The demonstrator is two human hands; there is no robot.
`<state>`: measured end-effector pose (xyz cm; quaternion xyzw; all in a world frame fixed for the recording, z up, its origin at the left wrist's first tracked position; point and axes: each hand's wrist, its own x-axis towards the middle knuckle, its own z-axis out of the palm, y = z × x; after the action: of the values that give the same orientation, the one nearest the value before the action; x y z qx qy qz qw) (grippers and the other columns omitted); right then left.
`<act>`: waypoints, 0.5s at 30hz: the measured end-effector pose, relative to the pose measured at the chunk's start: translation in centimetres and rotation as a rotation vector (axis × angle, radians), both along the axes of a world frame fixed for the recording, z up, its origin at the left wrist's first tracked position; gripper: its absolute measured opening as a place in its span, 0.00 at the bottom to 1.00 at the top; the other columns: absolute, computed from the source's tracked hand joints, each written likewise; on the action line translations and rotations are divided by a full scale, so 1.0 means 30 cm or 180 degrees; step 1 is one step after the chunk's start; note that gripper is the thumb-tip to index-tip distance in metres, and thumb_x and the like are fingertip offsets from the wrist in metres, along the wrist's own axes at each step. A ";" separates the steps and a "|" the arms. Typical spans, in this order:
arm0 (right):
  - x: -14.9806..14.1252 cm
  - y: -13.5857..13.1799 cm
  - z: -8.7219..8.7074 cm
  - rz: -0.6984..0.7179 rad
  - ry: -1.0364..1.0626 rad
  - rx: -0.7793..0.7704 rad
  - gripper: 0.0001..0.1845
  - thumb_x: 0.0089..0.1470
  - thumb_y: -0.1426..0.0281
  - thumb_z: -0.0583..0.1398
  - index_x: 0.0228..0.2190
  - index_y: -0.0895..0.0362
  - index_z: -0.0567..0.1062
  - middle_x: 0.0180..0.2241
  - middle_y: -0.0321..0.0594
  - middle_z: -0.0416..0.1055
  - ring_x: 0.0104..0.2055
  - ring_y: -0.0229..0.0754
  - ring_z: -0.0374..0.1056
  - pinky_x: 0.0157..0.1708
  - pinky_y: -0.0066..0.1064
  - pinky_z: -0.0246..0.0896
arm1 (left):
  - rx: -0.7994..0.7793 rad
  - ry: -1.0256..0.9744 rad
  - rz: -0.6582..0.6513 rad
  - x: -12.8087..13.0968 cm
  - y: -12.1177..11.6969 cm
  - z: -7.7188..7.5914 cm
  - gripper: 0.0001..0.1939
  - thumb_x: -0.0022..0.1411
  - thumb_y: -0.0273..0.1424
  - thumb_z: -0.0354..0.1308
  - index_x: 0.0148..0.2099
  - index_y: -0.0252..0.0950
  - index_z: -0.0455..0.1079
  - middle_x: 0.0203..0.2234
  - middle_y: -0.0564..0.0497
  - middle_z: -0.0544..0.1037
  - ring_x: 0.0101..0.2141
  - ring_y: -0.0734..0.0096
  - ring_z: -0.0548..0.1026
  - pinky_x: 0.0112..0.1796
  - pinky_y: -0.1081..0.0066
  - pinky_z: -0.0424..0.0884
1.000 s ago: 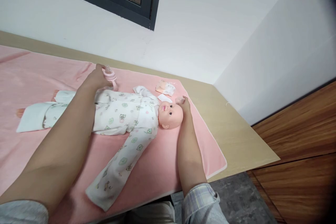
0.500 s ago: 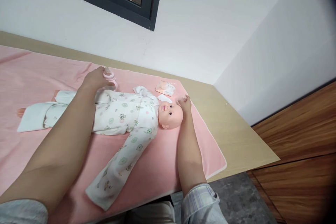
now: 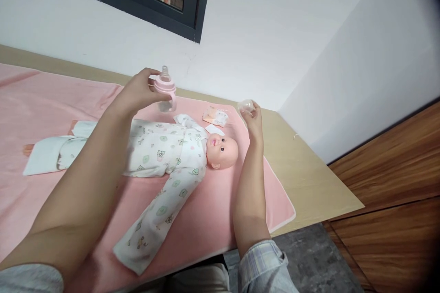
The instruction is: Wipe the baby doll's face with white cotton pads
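Observation:
My left hand (image 3: 142,91) grips a pink baby bottle (image 3: 165,88) with a clear teat and side handles, held upright above the far side of the blanket. Closed around a clear bottle cap (image 3: 246,105), my right hand (image 3: 253,121) is up beyond the doll's head. Between my arms a baby doll (image 3: 222,152) lies on its back, dressed in a white printed outfit (image 3: 165,144). One long sleeve stretches toward me. My left forearm hides part of the doll's legs.
A pink blanket (image 3: 206,210) covers much of the wooden table (image 3: 302,178). Near the doll's head lie a small orange-and-white packet (image 3: 216,116) and a white piece of cloth or paper (image 3: 215,130). Behind are a white wall and a dark-framed window (image 3: 192,13); wooden cabinets (image 3: 395,183) stand at right.
My left hand has lifted the bottle up and to the right. My right hand has risen from beside the doll's head with the clear cap. The doll has stayed put.

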<state>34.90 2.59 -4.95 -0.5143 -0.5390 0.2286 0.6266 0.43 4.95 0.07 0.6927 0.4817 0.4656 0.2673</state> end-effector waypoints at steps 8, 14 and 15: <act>-0.227 -0.164 0.210 0.0884 -0.0821 0.0910 0.40 0.60 0.51 0.58 0.66 0.43 0.47 0.62 0.41 0.59 0.66 0.43 0.58 0.63 0.42 0.61 | 0.0223 0.0781 -0.1133 0.127 -0.150 0.048 0.37 0.48 0.36 0.65 0.61 0.45 0.62 0.44 0.51 0.77 0.44 0.53 0.77 0.40 0.62 0.73; -0.319 -0.235 0.236 0.1539 -0.0983 0.0728 0.35 0.57 0.55 0.63 0.61 0.48 0.59 0.64 0.38 0.57 0.59 0.43 0.66 0.61 0.40 0.66 | 0.0264 0.0804 -0.1063 0.150 -0.204 0.061 0.39 0.49 0.40 0.66 0.62 0.45 0.60 0.45 0.49 0.77 0.46 0.49 0.77 0.39 0.59 0.75; -0.325 -0.240 0.236 0.1572 -0.1015 0.0708 0.34 0.57 0.55 0.64 0.61 0.48 0.61 0.64 0.38 0.58 0.60 0.43 0.65 0.62 0.41 0.66 | 0.0250 0.0756 -0.1040 0.149 -0.209 0.064 0.39 0.48 0.40 0.66 0.63 0.46 0.60 0.45 0.49 0.77 0.45 0.49 0.77 0.39 0.58 0.75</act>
<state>25.15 -4.62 2.12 -0.3255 -0.7608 0.2300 0.5121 4.91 -1.32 2.00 0.8215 0.3725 0.3495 0.2534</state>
